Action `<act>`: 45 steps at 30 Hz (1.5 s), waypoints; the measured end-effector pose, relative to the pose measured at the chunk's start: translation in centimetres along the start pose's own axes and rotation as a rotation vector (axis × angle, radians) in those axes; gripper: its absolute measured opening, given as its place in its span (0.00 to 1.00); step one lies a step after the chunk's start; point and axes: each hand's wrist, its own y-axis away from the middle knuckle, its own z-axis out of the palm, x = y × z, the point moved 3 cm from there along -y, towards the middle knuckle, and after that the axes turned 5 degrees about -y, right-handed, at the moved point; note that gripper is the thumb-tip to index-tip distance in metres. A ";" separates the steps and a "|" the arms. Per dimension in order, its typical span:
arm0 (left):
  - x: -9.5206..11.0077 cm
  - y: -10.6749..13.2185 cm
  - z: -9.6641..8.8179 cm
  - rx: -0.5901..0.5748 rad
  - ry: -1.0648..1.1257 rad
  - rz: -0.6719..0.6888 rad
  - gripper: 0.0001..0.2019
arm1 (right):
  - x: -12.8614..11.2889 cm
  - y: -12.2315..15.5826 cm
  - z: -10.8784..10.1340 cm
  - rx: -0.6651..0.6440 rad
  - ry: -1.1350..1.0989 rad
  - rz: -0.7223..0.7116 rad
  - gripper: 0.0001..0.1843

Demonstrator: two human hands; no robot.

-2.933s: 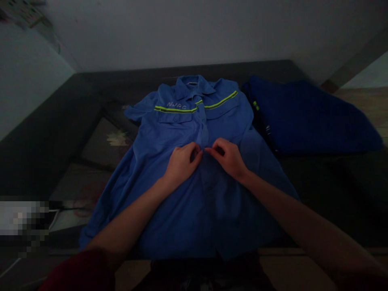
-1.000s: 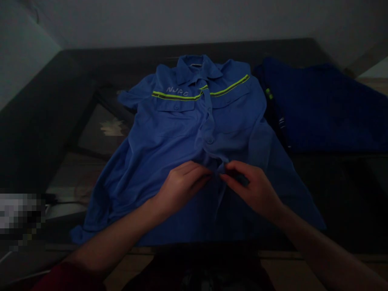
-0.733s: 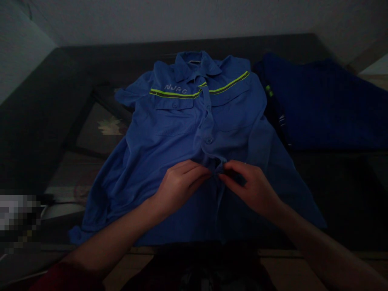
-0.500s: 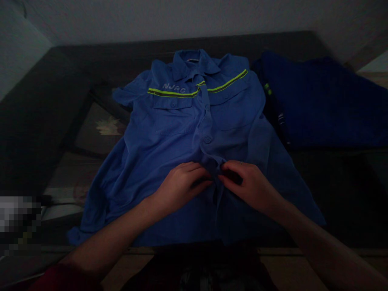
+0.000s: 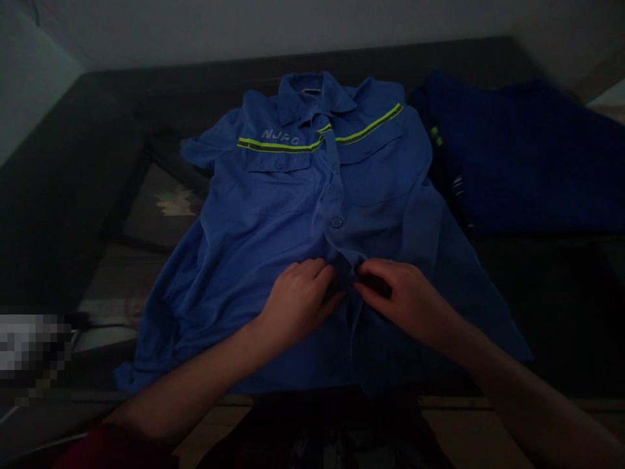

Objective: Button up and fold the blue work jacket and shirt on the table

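Note:
A blue work shirt (image 5: 263, 260) lies face up, collar away from me, with a yellow-green stripe (image 5: 371, 124) across the chest and white letters above the left pocket. At the lower front, my left hand (image 5: 303, 290) pinches the edge of the placket between thumb and fingers. Close beside it, my right hand (image 5: 398, 286) grips the other side of the placket with thumb and forefinger. A button (image 5: 336, 222) shows just above the hands. Whatever button or buttonhole sits between the fingertips is hidden.
Dark folded blue clothing (image 5: 532, 156) lies right of the shirt on the dark table (image 5: 117, 98). At the left, a picture with a pale flower shape (image 5: 174, 202) shows on the tabletop. A pixelated patch (image 5: 34, 352) covers something at the left edge. The room is dim.
My left hand's fingers have curled in more and the hand has turned slightly at the placket. The right hand keeps its pinch. The view has shifted a little.

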 end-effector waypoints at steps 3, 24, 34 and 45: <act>0.2 0.0 0.0 -0.013 0.003 0.066 0.07 | 0.1 0.0 0.1 0.004 -0.002 0.003 0.03; -0.6 0.6 -1.3 0.280 0.438 0.050 0.03 | -0.9 0.3 -0.6 0.011 -0.190 -0.052 0.08; -0.5 0.6 -1.0 0.255 0.420 0.111 0.03 | -0.6 0.3 -0.1 -0.042 -0.197 -0.021 0.07; -0.6 0.7 -1.3 0.355 0.400 0.131 0.04 | -0.9 0.2 -0.5 -0.004 -0.416 0.015 0.06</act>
